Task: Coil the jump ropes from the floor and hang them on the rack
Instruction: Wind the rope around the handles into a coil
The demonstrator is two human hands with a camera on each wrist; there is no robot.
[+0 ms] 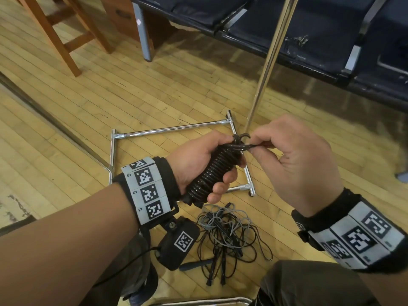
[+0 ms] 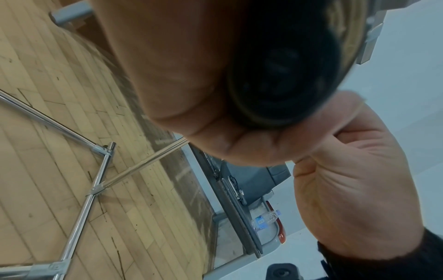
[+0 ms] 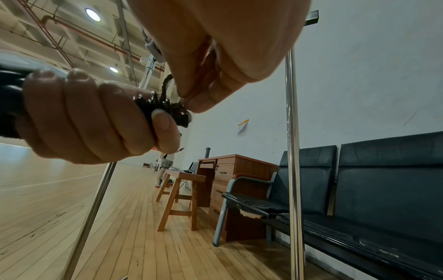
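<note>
My left hand grips a black jump rope wound in tight turns around its handles. At the bundle's top end my right hand pinches the rope's loose end where it forms a small loop. The right wrist view shows the same pinch, with the loop rising above the left hand. The left wrist view shows the bundle's butt end in the palm. A tangle of black and grey ropes lies on the wooden floor below my hands. The chrome rack stands just beyond them.
The rack's base frame lies on the floor under my hands. Dark blue bench seats run along the wall at the back right. A wooden stool and a wooden cabinet stand at the back left. A person stands far off.
</note>
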